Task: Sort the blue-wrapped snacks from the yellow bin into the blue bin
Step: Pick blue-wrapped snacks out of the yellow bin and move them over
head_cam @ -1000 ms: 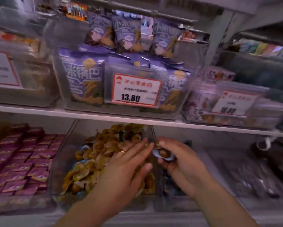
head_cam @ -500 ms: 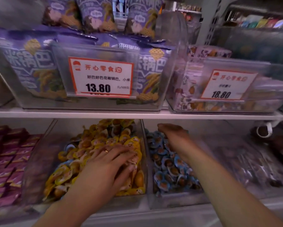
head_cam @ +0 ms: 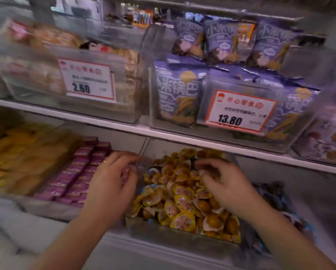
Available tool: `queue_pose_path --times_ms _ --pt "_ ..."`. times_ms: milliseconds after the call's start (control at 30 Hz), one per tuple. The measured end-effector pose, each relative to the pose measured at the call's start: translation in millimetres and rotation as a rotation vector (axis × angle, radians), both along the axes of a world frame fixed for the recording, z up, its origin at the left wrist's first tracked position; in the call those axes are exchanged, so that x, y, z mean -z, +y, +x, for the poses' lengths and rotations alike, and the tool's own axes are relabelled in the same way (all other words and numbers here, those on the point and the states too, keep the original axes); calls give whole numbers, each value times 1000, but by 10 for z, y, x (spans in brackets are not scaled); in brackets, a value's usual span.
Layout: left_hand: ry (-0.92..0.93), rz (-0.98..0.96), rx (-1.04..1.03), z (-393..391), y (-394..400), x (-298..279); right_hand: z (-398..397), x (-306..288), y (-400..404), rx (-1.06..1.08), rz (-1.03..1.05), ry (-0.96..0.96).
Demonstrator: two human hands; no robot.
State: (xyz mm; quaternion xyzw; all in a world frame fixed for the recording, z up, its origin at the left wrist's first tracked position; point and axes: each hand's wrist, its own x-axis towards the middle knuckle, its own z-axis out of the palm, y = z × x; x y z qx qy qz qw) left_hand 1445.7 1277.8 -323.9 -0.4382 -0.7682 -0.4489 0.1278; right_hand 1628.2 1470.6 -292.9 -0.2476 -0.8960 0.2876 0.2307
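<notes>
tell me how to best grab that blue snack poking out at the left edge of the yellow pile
Pinch the blue snack by its flat wrapper rim, coming from above and the left. Yellow snacks bury its right side, so only that edge is free. The left hand looks nearest.

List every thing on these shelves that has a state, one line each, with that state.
left hand: fingers loosely curled at the yellow bin's left wall, holding nothing visible
right hand: fingers curled down into the yellow snacks; any grip is blurred
yellow bin: heaped full, a few blue wrappers showing
blue bin: partly filled
purple bags: upright in their bin
</notes>
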Motion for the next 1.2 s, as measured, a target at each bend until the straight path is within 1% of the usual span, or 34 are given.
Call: queue_pose_path --times_ms 67,167,267,333,400,467,600,767,867,933,1000,1067,1100,1167,1200 --pt "-75 -12 -12 -60 -106 20 -450 14 -73 -94 73 -218" --pt "-143 -13 -14 -124 -209 18 -1097 74 -129 -218 140 -465" --pt "-207 24 12 -138 -223 -24 -1517 230 -97 -316 190 -634" --pt "-222 22 30 -150 -209 -41 -1664 309 -63 -330 268 -755" --pt "-209 5 42 -164 -194 -42 -1724 350 -21 -323 269 -812" --pt "-212 0 45 -179 -194 -46 -1741 387 34 -332 210 -783" --pt "-238 20 52 -208 -205 -57 -1711 430 67 -326 58 -640" --pt "-261 33 44 -201 -207 -63 -1670 470 82 -312 26 -514" --pt "-269 49 52 -164 -179 -76 -1597 436 114 -269 -52 -354" --pt "-266 78 64 -117 -141 -94 -1523 374 174 -169 -141 -213" --pt "-241 113 75 -45 -87 -107 -1383 296 249 -50 -296 -88" --pt "-218 136 103 53 -17 -103 -1163 216 305 30 -502 -17" --pt "-217 135 128 112 28 -90 -1021 167 322 36 -545 -2" --pt "-230 114 183 246 147 -52 -715 53 296 19 -520 5" --pt "-248 107 211 314 219 -26 -575 3 267 5 -442 -6"
